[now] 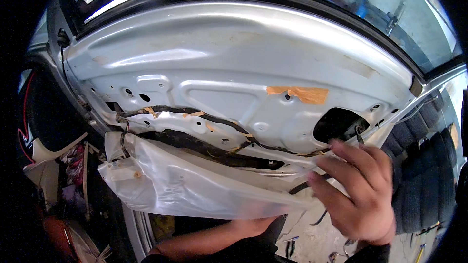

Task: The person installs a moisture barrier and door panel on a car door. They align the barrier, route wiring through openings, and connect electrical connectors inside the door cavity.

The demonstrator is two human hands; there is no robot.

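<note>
A silver car door's bare inner panel point(229, 53) fills the middle of the view. Across it runs a black wiring harness point(209, 116), taped in places. A translucent plastic sheet point(195, 182) hangs loose from the lower part of the panel. My left hand point(256, 223) is beneath the sheet's lower edge; the plastic hides its fingers. My right hand point(360, 192) hovers at the panel's lower right, fingers apart and slightly blurred, with nothing visibly gripped. A black cable point(302, 186) passes behind its thumb, close to the large opening point(339, 125) in the panel.
Orange-brown tape point(298, 94) sticks to the panel. Window glass point(336, 0) rises above the door. Stacked tires point(424, 180) stand at right. Pliers point(290, 248) and other tools lie on the floor below. The car's interior point(53, 112) is at left.
</note>
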